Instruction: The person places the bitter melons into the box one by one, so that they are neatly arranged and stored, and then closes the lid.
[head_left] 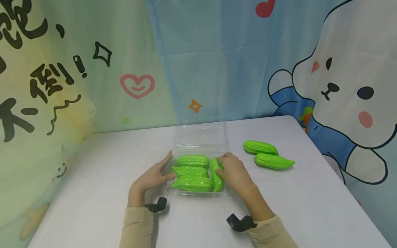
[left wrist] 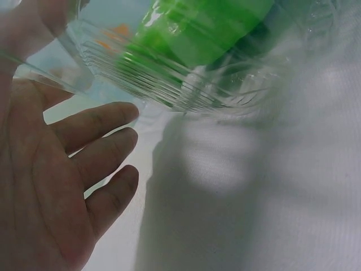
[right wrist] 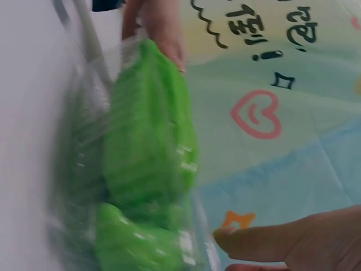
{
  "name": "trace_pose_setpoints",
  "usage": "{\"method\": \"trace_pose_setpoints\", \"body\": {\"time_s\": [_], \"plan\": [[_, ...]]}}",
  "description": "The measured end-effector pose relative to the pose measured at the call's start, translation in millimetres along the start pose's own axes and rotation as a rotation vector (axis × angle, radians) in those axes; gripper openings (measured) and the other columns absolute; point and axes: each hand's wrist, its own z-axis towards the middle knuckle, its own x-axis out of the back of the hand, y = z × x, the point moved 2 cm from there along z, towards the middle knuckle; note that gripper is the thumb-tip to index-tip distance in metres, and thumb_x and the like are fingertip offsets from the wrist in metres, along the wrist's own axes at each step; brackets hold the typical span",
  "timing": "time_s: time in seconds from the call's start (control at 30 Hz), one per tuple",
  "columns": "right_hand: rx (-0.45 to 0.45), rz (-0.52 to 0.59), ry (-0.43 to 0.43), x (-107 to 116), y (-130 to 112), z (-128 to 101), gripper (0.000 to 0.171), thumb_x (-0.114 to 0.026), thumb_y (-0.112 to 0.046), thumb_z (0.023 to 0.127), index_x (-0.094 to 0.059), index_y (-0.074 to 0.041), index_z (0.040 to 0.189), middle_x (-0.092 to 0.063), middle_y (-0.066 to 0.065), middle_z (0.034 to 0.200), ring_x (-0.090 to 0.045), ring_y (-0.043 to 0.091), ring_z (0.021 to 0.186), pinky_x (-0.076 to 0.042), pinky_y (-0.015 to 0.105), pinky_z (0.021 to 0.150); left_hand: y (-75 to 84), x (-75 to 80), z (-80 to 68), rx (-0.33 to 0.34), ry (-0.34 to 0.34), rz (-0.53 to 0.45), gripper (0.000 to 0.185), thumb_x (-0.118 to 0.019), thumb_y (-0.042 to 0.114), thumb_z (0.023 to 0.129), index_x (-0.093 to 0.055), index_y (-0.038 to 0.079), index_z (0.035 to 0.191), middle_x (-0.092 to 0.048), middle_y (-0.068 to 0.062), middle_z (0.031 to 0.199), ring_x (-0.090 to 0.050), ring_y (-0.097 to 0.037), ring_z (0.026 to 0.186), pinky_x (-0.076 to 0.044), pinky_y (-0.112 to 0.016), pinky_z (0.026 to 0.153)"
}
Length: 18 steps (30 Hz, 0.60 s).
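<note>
A clear plastic clamshell box (head_left: 201,136) stands open in the middle of the white table, its lid tipped back. Its tray holds several green bitter gourds: three lie crosswise (head_left: 190,171) and one lies lengthwise (head_left: 216,175) along the right side. My left hand (head_left: 159,174) rests with straight fingers against the tray's left edge. My right hand (head_left: 231,168) lies over the lengthwise gourd, fingertips on its far end. In the right wrist view its thumb (right wrist: 265,240) stays clear of the gourds (right wrist: 146,147). The left wrist view shows my left hand's palm (left wrist: 62,186) beside the box (left wrist: 186,90).
Two more green gourds (head_left: 260,147) (head_left: 274,161) lie loose on the table (head_left: 93,193) to the right of the box. A cartoon curtain hangs close behind the table. The table's right edge runs near the loose gourds.
</note>
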Motion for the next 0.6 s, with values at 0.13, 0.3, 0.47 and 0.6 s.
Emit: {"method": "trace_pose_setpoints", "body": {"time_s": [0.13, 0.3, 0.47, 0.6], "plan": [[0.002, 0.006, 0.035, 15.1, 11.9, -0.7, 0.044, -0.07, -0.023, 0.086, -0.062, -0.004, 0.124, -0.059, 0.015, 0.123, -0.062, 0.029, 0.103, -0.055, 0.044, 0.085, -0.7, 0.3, 0.7, -0.009, 0.0, 0.001, 0.096, -0.065, 0.053, 0.083, -0.009, 0.022, 0.154, -0.021, -0.003, 0.158, -0.014, -0.027, 0.147, -0.016, -0.05, 0.119], [0.043, 0.01, 0.06, 37.7, 40.7, -2.9, 0.047, -0.068, -0.023, 0.087, -0.058, -0.004, 0.129, -0.056, 0.019, 0.126, -0.06, 0.034, 0.105, -0.053, 0.049, 0.087, 0.1, 0.2, 1.4, -0.014, 0.002, -0.002, 0.097, -0.065, 0.054, 0.082, -0.009, 0.023, 0.154, -0.021, -0.003, 0.158, -0.014, -0.027, 0.147, -0.016, -0.05, 0.119], [0.073, 0.025, 0.058, 58.8, 74.6, -5.6, 0.051, -0.069, -0.023, 0.087, -0.055, -0.004, 0.132, -0.053, 0.021, 0.129, -0.057, 0.039, 0.11, -0.049, 0.054, 0.092, -0.6, 0.2, 1.1, -0.002, 0.004, 0.003, 0.097, -0.066, 0.054, 0.082, -0.008, 0.026, 0.154, -0.02, -0.003, 0.159, -0.014, -0.026, 0.147, -0.016, -0.05, 0.119], [0.051, 0.03, 0.058, 72.2, 99.6, -9.3, 0.054, -0.07, -0.023, 0.086, -0.054, -0.003, 0.133, -0.052, 0.023, 0.13, -0.049, 0.044, 0.119, -0.041, 0.06, 0.099, -1.1, 0.3, 0.0, -0.004, 0.005, 0.006, 0.097, -0.065, 0.054, 0.082, -0.008, 0.023, 0.154, -0.02, -0.003, 0.159, -0.014, -0.027, 0.147, -0.016, -0.05, 0.119]]}}
